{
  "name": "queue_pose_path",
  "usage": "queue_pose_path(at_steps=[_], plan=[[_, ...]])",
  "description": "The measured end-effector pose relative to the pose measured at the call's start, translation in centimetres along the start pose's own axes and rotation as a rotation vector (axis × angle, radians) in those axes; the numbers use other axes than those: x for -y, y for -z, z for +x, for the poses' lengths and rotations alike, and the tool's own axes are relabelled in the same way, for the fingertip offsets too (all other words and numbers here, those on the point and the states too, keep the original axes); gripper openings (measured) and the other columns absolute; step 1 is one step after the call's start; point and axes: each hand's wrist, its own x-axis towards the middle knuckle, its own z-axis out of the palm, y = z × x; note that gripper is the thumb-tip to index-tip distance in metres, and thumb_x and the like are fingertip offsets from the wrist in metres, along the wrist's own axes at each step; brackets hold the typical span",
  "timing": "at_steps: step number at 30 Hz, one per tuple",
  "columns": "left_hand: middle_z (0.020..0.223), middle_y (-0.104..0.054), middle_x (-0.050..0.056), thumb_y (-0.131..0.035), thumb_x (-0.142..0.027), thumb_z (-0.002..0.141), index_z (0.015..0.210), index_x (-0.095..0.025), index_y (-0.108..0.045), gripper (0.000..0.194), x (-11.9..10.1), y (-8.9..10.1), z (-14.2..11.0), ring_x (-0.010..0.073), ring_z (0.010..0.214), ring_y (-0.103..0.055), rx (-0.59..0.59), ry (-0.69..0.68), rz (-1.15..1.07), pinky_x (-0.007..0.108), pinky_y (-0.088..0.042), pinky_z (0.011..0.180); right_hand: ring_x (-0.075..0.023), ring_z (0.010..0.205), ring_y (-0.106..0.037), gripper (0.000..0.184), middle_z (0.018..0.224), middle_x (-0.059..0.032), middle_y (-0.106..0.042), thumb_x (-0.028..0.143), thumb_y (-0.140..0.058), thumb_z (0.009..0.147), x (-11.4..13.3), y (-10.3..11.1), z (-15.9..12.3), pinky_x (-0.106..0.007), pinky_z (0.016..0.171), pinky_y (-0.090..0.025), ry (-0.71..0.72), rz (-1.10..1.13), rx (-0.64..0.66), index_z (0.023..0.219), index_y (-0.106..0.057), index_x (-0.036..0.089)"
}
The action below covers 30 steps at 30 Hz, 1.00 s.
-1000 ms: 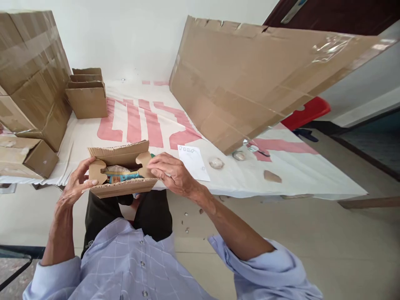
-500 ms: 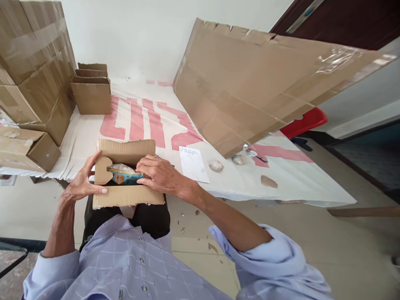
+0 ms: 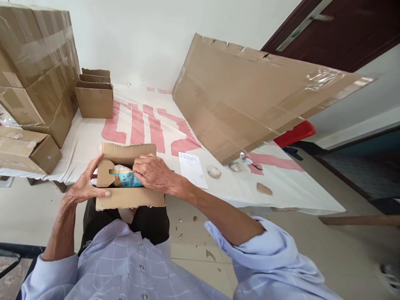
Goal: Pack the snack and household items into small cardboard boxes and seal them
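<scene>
Evidently the left hand point(image 3: 86, 183) does the steadying: its fingers and thumb straddle the left end of an open carton point(image 3: 131, 201), forefinger at the far corner and thumb laid over the near flap, a spread that probably stops the light cardboard from twisting. Between the two sets of fingers, a blue printed packet point(image 3: 127, 179) lies inside the carton, its right part hidden under the right hand point(image 3: 156, 174). That hand's fingers are curled down over the opening, touching or just above the packet; whether they pinch it, I cannot tell. Both long flaps lean outward, likely so that the mouth leaves room for them, while a notched end flap point(image 3: 105, 172) folds in just beside the left fingers. The carton sits at the near edge of the worktop point(image 3: 237, 189), presumably for easy reach from above. Just right of the right fingers is a white sheet point(image 3: 193, 170), near enough to glance at; past it, a cardboard panel point(image 3: 231, 100) leans away. Well beyond the left fingers, small boxes point(image 3: 94, 101) stand pressed together, perhaps to save space.
</scene>
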Motion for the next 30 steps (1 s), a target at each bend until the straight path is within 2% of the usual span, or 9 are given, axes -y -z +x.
queue_pose_path(at_steps=[7,10,12,15,17,20,24,27,30], plan=[[0.174,-0.047,0.021,-0.103,-0.06,0.063,0.177,-0.03,-0.032,0.138,1.0,-0.4,2.9,0.0507,0.162,-0.043,-0.024,0.014,-0.062,0.066,-0.049,0.124,-0.017,0.08,-0.059,0.018,0.09,-0.0035,-0.071,0.022,-0.055,0.099,-2.7,7.7,-2.3,-0.032,0.074,-0.039,-0.148,0.434,-0.196,0.09,-0.07,0.019],[0.175,-0.045,0.024,-0.103,-0.062,0.06,0.176,-0.028,-0.035,0.138,1.2,-0.3,4.4,0.0523,0.162,-0.042,-0.05,0.018,-0.022,0.068,-0.052,0.12,-0.0165,0.079,-0.059,0.018,0.085,-0.002,-0.068,0.03,-0.058,0.097,-4.6,9.8,-3.5,-0.031,0.072,-0.042,-0.152,0.612,-0.278,0.089,-0.071,0.019],[0.176,-0.043,0.021,-0.103,-0.06,0.062,0.172,-0.029,-0.041,0.13,0.4,0.1,5.0,0.0506,0.163,-0.041,-0.132,-0.053,0.048,0.068,-0.049,0.123,-0.0163,0.078,-0.059,0.021,0.084,-0.0017,-0.067,0.037,-0.063,0.095,-5.4,10.5,-3.9,-0.03,0.071,-0.043,-0.149,0.679,-0.327,0.089,-0.072,0.019],[0.174,-0.047,0.014,-0.097,-0.059,0.073,0.164,-0.033,-0.055,0.103,-2.4,0.7,5.6,0.0446,0.162,-0.045,-0.253,-0.237,0.088,0.063,-0.047,0.127,-0.0156,0.075,-0.058,0.026,0.083,-0.0015,-0.066,0.044,-0.069,0.093,-6.1,10.6,-3.8,-0.03,0.068,-0.045,-0.138,0.757,-0.361,0.088,-0.073,0.019],[0.164,-0.06,0.013,-0.092,-0.059,0.082,0.157,-0.031,-0.064,0.085,-4.8,0.6,6.0,0.0418,0.154,-0.055,-0.178,-0.316,0.026,0.057,-0.053,0.122,-0.0155,0.074,-0.059,0.029,0.083,-0.0016,-0.066,0.047,-0.074,0.092,-6.3,10.2,-3.2,-0.029,0.068,-0.047,-0.121,0.804,-0.381,0.087,-0.074,0.019],[0.131,-0.08,0.011,-0.092,-0.057,0.084,0.135,-0.024,-0.078,0.063,-7.9,-0.1,6.8,0.0354,0.123,-0.075,-0.038,-0.327,-0.142,0.045,-0.064,0.103,-0.0156,0.074,-0.059,0.035,0.082,-0.0016,-0.067,0.053,-0.082,0.089,-6.6,9.3,-2.1,-0.029,0.067,-0.049,-0.109,0.878,-0.445,0.087,-0.076,0.019],[0.094,-0.081,0.005,-0.098,-0.057,0.077,0.102,-0.02,-0.082,0.047,-9.8,-0.5,8.2,0.0208,0.082,-0.074,-0.233,-0.318,-0.336,0.031,-0.065,0.073,-0.0192,0.089,-0.069,0.055,0.103,-0.0047,-0.077,0.071,-0.086,0.084,-7.1,7.8,-0.7,-0.03,0.074,-0.06,-0.127,1.142,-0.635,0.111,-0.078,0.024],[0.087,-0.077,0.002,-0.1,-0.059,0.074,0.097,-0.02,-0.08,0.049,-10.8,0.2,9.5,0.0154,0.071,-0.068,-0.393,-0.372,-0.372,0.027,-0.061,0.062,-0.0231,0.103,-0.075,0.076,0.121,-0.0065,-0.079,0.078,-0.092,0.074,-7.1,6.7,0.5,-0.033,0.078,-0.067,-0.117,1.334,-0.645,0.128,-0.073,0.028],[0.085,-0.074,0.001,-0.098,-0.06,0.076,0.096,-0.019,-0.078,0.049,-11.8,1.4,11.0,0.0145,0.069,-0.066,-0.417,-0.406,-0.357,0.026,-0.06,0.059,-0.0258,0.106,-0.079,0.071,0.123,-0.0077,-0.081,0.076,-0.093,0.075,-6.9,5.8,2.0,-0.035,0.078,-0.07,-0.121,1.383,-0.624,0.123,-0.075,0.027]])
